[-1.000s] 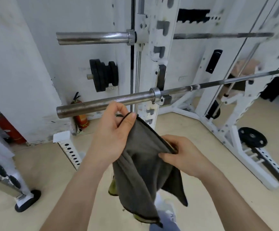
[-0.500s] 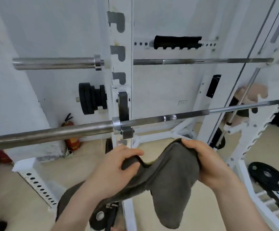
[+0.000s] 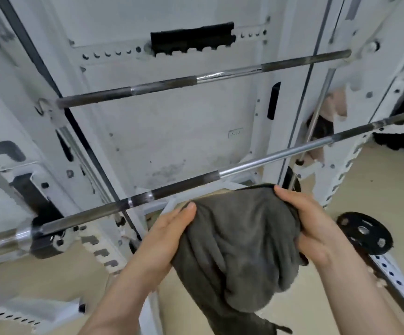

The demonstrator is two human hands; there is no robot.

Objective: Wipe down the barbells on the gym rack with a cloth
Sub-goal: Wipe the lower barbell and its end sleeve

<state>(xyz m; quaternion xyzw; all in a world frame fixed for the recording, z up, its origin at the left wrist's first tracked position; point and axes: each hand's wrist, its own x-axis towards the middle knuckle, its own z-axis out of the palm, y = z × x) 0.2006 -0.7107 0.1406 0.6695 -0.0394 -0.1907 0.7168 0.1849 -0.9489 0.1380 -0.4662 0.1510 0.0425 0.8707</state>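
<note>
A grey cloth (image 3: 239, 243) hangs bunched between my two hands, just below the lower barbell (image 3: 256, 163). My left hand (image 3: 164, 240) grips its left side with the thumb on top. My right hand (image 3: 309, 221) grips its right edge, fingers curled round the fabric. The lower barbell slants from the lower left up to the right across the white rack. The upper barbell (image 3: 196, 79) rests higher on the rack, beyond the cloth. Neither hand touches a bar.
The white rack upright (image 3: 80, 153) with hook slots stands on the left. A black weight plate (image 3: 362, 232) sits on a peg low on the right. A perforated white rail (image 3: 399, 284) runs along the floor at the right. A white wall lies behind.
The view has swung right and closer to the rack's middle. Both hands have gathered the cloth into a tighter bundle and raised it nearer the lower barbell.
</note>
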